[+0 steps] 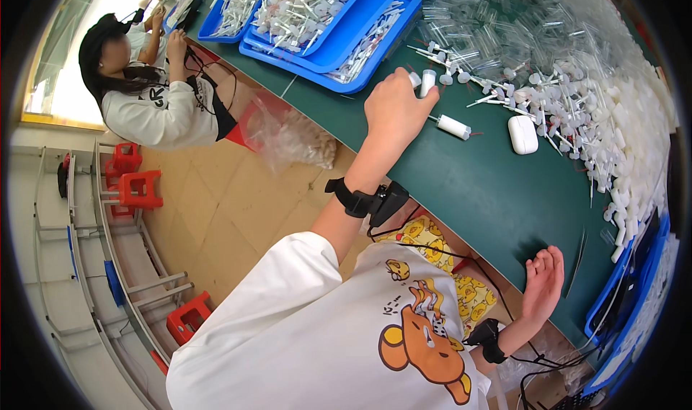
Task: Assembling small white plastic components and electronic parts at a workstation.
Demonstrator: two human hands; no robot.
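Green table [476,186] fills the upper right of the head view, with tan floor tiles below its near edge. Along the table's far and right edges lies a wide heap of clear plastic tubes [519,21], running into a bank of small white caps and plugs [620,122]. At the far left corner sit stacked blue trays [353,32] loaded with more white parts. A clear plastic bag [288,132] hangs off the near edge. Beyond the table's left end, a second person [155,86] in a white shirt sits with both hands raised. Red stools [137,186] stand on the floor beside grey metal racking.

Left hand [393,111]: stretched out toward the middle of the table, fingers curled shut around small white tubes [425,82] whose ends stick up past the knuckles. Just beside it on the table lies another white tube [454,127], and further right a small white rounded case [522,134], apart from the hand.

Right hand [544,280]: at the table's near edge, fingers open and relaxed, holding nothing, fingertips at the table's surface. Each wrist wears a black strap.
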